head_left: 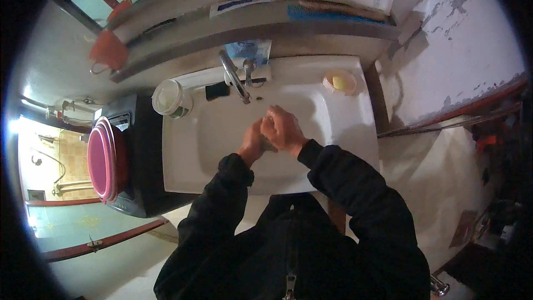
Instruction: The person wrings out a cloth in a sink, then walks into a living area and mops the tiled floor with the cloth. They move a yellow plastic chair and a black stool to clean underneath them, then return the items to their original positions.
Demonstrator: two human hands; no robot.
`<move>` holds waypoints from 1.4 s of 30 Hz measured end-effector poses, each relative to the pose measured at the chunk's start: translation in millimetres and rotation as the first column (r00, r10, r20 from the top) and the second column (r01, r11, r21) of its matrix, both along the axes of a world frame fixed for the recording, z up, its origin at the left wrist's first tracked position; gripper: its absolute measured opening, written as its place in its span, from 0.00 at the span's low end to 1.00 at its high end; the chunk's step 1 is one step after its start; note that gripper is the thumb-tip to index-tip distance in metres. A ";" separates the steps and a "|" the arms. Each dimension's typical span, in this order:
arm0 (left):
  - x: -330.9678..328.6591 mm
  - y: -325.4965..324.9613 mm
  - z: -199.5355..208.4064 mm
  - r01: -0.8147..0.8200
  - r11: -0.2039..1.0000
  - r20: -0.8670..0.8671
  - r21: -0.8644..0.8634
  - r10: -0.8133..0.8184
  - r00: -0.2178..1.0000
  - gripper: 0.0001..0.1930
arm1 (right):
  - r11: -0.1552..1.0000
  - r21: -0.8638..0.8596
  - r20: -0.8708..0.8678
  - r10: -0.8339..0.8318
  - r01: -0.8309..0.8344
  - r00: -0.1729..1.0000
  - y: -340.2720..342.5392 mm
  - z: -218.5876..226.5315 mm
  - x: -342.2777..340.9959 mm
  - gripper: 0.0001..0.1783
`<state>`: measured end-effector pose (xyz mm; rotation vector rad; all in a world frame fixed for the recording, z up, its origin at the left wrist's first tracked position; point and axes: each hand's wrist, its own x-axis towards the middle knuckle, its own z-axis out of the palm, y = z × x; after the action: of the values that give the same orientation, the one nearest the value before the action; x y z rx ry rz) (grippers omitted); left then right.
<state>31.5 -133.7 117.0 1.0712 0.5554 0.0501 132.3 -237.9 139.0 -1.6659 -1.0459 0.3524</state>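
Note:
Above the basin of the white sink (pixel 183 158), my two hands are clasped together just in front of the metal faucet (pixel 235 78). Curled fingers of my right hand (pixel 284 129) wrap over my left hand (pixel 253 143). The left fingers are mostly hidden beneath it, so their shape cannot be made out. No object shows between the palms. I see no clear stream of water from the spout. A yellow bar of soap (pixel 340 83) lies in a pale pink dish (pixel 333 89) at the sink's right rear corner. Behind the basin, on the left, rests a dark sponge (pixel 217 91).
A white tub (pixel 169 99) stands on the sink's left rear corner. Stacked pink basins (pixel 100 161) sit on a black appliance (pixel 145 150) to the left. Along the wall runs a shelf (pixel 244 36) with tubes and a blue comb (pixel 311 13); an orange cup (pixel 109 50) is at its left.

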 end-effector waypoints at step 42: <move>45.1 -93.8 35.3 0.627 0.765 -0.035 -0.150 -0.638 0.769 0.25 | 0.877 0.155 -0.283 -0.402 0.456 0.870 -164.9 -8.5 -26.7 0.16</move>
<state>76.6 -227.5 152.3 1.0891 0.2387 -0.6287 105.7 -402.8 130.5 -1.5582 -0.4855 0.1333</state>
